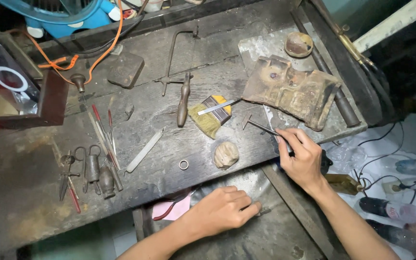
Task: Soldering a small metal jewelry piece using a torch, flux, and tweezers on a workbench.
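Now right hand (304,156) pinches small hammer (261,126) by handle, head just below rusty metal block (292,91). Left hand (222,209) curled, fingers together, on lower ledge, well below block. Brush (210,118), beige lump (226,154), ring (184,164) left of block.
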